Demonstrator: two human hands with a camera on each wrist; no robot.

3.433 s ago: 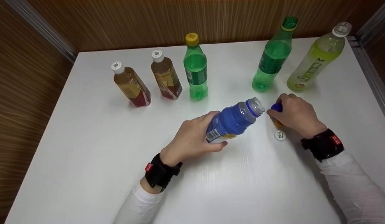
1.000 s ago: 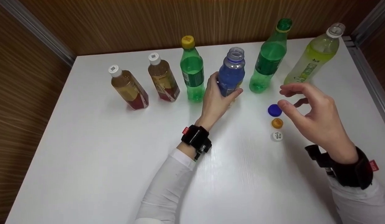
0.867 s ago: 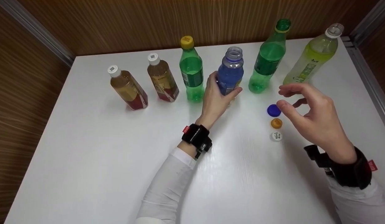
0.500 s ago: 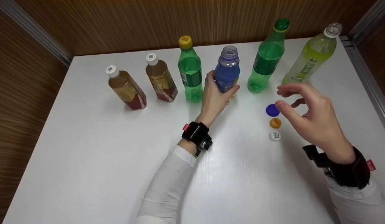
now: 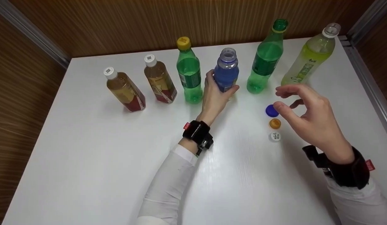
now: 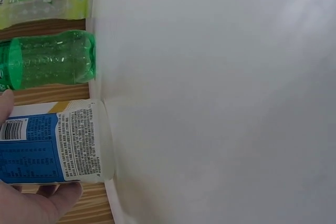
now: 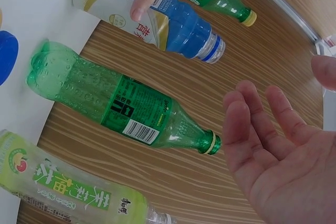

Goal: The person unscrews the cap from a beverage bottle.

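My left hand point(image 5: 213, 101) grips an uncapped blue bottle point(image 5: 226, 75) from its near side, fingers at the left and thumb at the right. The bottle is upright in the back row, and its white base meets the white table in the left wrist view. My right hand point(image 5: 312, 120) hovers with fingers loosely bent and nothing in it. Just left of its thumb lies a blue cap point(image 5: 271, 111). An orange cap point(image 5: 275, 123) and a white cap point(image 5: 275, 137) follow in a line toward me.
Right of the blue bottle stand an uncapped green bottle point(image 5: 265, 64) and an uncapped yellow-green drink bottle point(image 5: 309, 61). Left of it are a yellow-capped green bottle point(image 5: 189, 73) and two white-capped brown drink bottles point(image 5: 160, 82). A wood-grain panel point(image 5: 134, 25) borders the back.
The blue bottle, tilted over mid-table earlier, has gone back to upright in the row with my left hand. My right hand has let go of the blue cap and risen; lately both stay almost still.
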